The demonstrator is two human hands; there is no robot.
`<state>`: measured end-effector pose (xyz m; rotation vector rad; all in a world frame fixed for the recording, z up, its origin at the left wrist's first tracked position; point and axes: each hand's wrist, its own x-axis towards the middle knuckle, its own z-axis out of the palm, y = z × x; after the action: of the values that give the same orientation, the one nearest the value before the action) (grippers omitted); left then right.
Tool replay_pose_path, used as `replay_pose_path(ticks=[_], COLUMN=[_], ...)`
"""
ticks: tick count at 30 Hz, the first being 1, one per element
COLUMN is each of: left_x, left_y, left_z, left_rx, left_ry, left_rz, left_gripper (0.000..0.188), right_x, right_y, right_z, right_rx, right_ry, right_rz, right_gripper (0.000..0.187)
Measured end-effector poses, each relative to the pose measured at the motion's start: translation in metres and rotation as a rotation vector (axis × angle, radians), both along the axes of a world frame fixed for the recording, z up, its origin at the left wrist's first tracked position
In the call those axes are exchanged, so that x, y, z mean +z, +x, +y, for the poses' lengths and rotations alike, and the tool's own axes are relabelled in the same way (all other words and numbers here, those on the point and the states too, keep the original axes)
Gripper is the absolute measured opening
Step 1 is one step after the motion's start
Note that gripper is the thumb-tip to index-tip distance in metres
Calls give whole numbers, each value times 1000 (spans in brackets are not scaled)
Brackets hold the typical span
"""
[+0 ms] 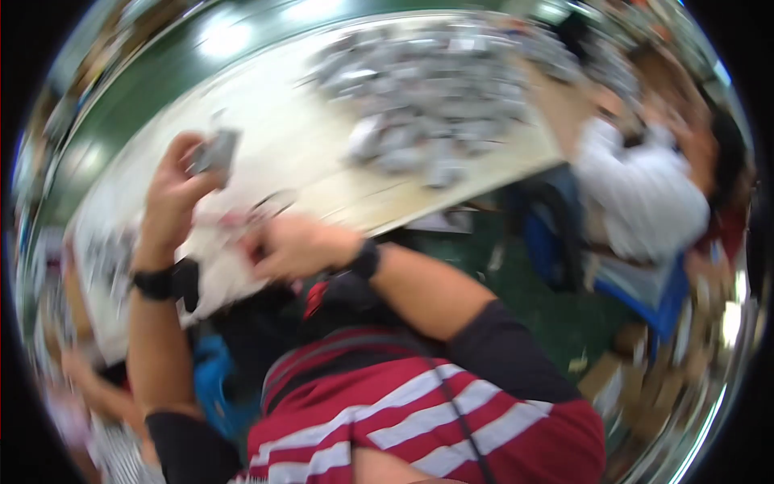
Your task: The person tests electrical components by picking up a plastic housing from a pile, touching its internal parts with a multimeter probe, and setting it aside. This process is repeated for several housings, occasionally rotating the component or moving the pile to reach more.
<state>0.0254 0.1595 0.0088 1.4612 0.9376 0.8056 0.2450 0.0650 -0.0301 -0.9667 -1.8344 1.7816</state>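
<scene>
My left hand [179,187] is raised over the left part of the pale table, its fingers and thumb closed around a small grey packet-like piece [218,156]. Motion blur hides the exact kind of this piece. Closer to my body, my right hand [294,246] is held low above the near table edge with its fingers curled in. Whatever is in those fingers, if anything, is smeared and cannot be made out. Just beyond them lie a thin dark loop [274,203] and a blurred pinkish thing [230,218] on the tabletop.
A large heap of grey wrapped pieces [427,89] covers the far right of the table [266,105]. More grey pieces [109,258] lie at its left end. A person in white [637,185] sits to the right near a blue chair [556,234]; cardboard boxes [613,383] stand lower right.
</scene>
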Motion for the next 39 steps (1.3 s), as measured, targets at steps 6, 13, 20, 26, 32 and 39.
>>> replay_pose_path(ticks=[6, 13, 20, 26, 32, 39], left_x=[-40, -48, -39, -28, -11, -14], left_y=[-60, -70, -82, -85, -79, -76], left_z=[-134, -183, -186, -184, -182, -185], left_rx=[442, 549, 563, 580, 634, 599], left_ry=[-58, 646, -362, -635, -757, -596], left_rz=[-13, 591, -129, -488, -515, -243], left_gripper=[42, 37, 27, 25, 23, 22], right_x=[-22, -24, -19, -18, -25, -33], right_y=[-41, -107, -118, -125, -135, -140], right_z=[-6, 1, -1, -3, 1, 7], right_rx=[-499, -627, -576, -513, -442, -374], right_ry=[-239, -85, 22, 13, 81, 251], right_rz=[459, 457, 395, 376, 186, 41], right_gripper=[12, 18, 18, 17, 17, 16])
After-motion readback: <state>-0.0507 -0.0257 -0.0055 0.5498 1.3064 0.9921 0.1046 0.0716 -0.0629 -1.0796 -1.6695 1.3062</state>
